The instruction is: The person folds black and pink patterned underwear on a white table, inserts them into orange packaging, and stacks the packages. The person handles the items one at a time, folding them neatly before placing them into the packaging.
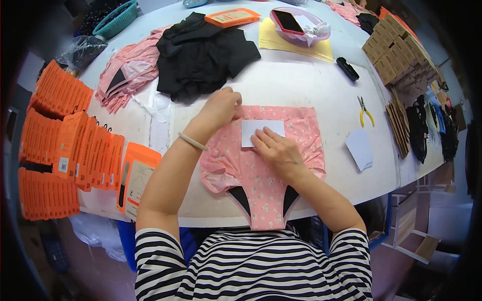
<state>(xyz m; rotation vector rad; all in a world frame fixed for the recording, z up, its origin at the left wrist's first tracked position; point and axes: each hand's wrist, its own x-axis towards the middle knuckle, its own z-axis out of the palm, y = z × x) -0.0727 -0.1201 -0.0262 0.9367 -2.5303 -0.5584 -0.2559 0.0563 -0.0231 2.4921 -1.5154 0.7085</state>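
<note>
A pair of pink floral underpants (pixel 271 200) lies flat on the white table in front of me, its crotch end hanging at the near edge. My left hand (pixel 221 108) is at the upper left corner of the waistband, fingers curled in on the cloth. On the upper middle of the underpants rests a white card (pixel 251 131). My right hand (pixel 276 153) lies over the card's lower right part, fingers stretched out and pressing it down. Black lining shows at both leg openings.
Left stand stacked orange packages (pixel 50 135); behind lie black garments (pixel 201 60) and pink garments (pixel 130 70). A purple basket (pixel 321 37) holds a phone (pixel 289 22). Right are a black stapler (pixel 347 69), yellow-handled cutters (pixel 365 113), white cards (pixel 359 149) and small brown boxes (pixel 394 52).
</note>
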